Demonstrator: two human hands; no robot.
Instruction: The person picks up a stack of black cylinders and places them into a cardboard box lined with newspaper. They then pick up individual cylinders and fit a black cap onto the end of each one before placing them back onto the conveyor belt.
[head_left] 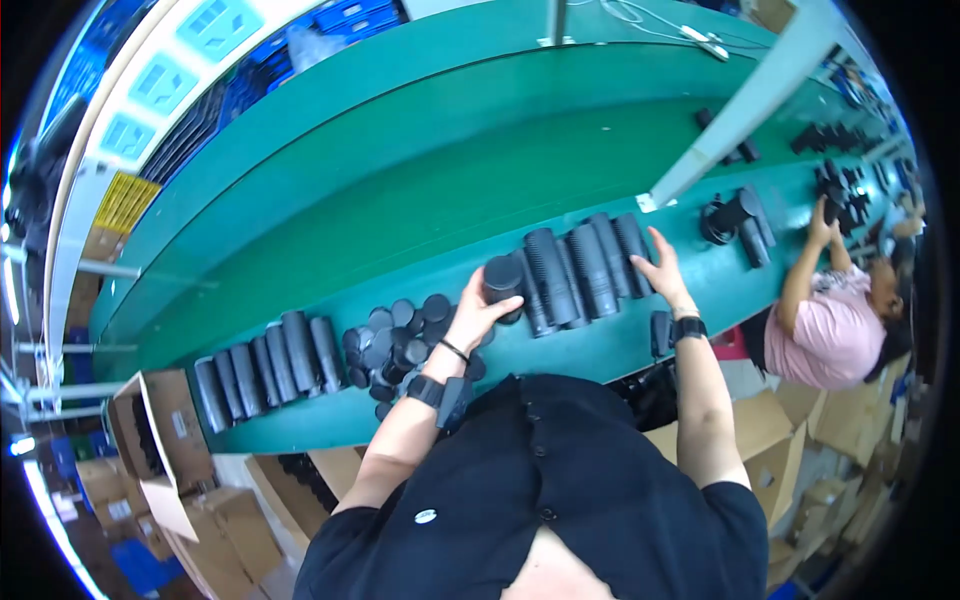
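My left hand (474, 315) is wrapped round a black tube (504, 278) with a flat round end facing up. It is at the left end of a row of black ribbed tubes (592, 270) lying side by side on the green table. At the right end of that row is my right hand (663, 274), thumb and fingers spread. Its fingertips come close to the outermost tube; whether they touch it I cannot tell. A pile of black round caps (400, 340) lies beside my left forearm.
Farther left lies another row of black tubes (270, 362). An open carton (172, 425) stands by the table's left end. A pale metal post (740, 110) rises from the table at the right. Beyond it, a co-worker in pink (830, 325) handles black parts.
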